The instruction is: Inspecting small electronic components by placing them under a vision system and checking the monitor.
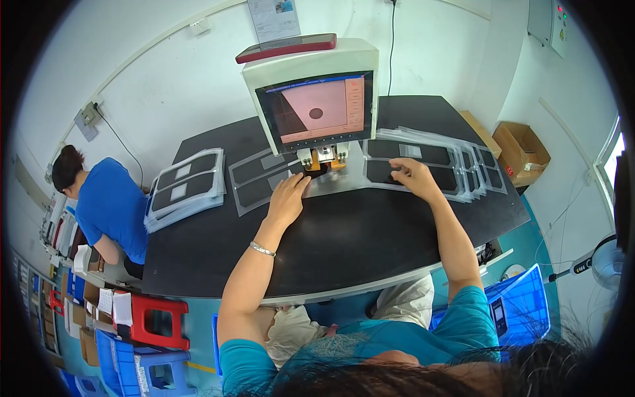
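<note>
At mid-frame in the head view, the left hand [287,200] lies, fingers loosely outstretched, on a clear-edged black-panelled sheet [249,194] below the white screen-fronted machine [360,56]; right of centre, the right hand [417,178] (fingers curled, whether pinching anything I cannot tell) is over a fanned stack of similar sheets [442,177]
</note>
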`<control>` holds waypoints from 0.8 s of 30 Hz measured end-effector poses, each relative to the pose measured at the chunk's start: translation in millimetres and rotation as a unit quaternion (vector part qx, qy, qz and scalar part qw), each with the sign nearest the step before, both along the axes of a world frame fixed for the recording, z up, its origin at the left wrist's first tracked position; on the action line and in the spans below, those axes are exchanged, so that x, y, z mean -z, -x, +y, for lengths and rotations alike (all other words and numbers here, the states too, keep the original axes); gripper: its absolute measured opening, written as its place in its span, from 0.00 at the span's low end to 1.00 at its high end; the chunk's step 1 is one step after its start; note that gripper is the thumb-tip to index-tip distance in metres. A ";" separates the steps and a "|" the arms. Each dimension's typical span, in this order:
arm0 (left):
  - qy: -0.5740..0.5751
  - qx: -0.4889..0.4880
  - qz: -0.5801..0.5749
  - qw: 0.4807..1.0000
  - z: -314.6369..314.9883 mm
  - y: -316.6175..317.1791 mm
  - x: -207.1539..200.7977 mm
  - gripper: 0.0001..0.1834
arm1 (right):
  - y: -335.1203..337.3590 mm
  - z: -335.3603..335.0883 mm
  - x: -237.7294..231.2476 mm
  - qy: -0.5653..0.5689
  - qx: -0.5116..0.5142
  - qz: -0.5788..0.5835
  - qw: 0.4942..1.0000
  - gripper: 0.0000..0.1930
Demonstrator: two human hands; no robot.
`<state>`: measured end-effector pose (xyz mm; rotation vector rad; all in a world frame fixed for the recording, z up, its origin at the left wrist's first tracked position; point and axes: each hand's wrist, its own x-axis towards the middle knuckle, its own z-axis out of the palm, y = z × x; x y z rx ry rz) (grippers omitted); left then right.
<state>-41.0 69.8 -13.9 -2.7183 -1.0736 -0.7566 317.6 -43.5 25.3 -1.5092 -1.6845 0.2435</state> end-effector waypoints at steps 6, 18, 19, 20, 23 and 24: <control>0.054 0.074 -0.058 0.994 -54.4 -10.8 -27.0 0.25 | 36.6 -6.7 -15.0 0.242 -0.088 0.303 0.918 0.27; -0.056 0.067 -0.082 0.993 -44.7 17.7 -68.1 0.19 | -16.8 -11.9 -8.3 0.069 0.084 0.045 0.993 0.24; -0.070 0.004 -0.090 0.993 -26.1 33.9 -68.6 0.19 | -27.1 -14.4 -9.3 0.078 0.102 0.035 0.991 0.24; -0.124 -0.084 -0.085 0.985 -8.0 54.0 -61.3 0.20 | -37.2 -13.7 -6.9 0.072 0.111 0.032 0.991 0.23; -0.174 -0.307 -0.032 0.935 37.2 118.4 -30.5 0.25 | -39.4 -13.8 -7.2 0.076 0.122 0.050 0.988 0.23; -0.147 -0.348 -0.037 0.925 46.4 145.2 -20.5 0.27 | -33.0 -12.0 -10.7 0.086 0.120 0.049 0.988 0.23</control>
